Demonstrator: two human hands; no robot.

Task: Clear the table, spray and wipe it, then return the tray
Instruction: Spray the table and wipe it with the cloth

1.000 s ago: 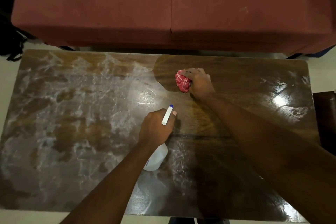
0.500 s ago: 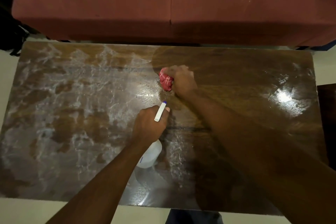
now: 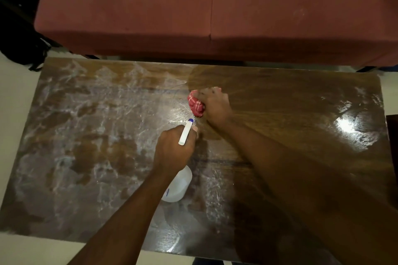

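My right hand (image 3: 215,105) bunches the soft red cloth (image 3: 195,106) against the bench (image 3: 86,135) near its middle; it looks limp, so a full fist suits. My left hand (image 3: 174,148) clasps the rigid, probably light spray bottle (image 3: 178,187) by its neck.

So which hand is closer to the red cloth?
Right. The right hand grips the red cloth; the left hand, holding the spray bottle, sits just nearer the camera, not touching it.

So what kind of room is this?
Probably a living room: a wooden table stands in front of a red sofa, and the left hand holds a spray bottle while the right hand presses a red cloth on it.
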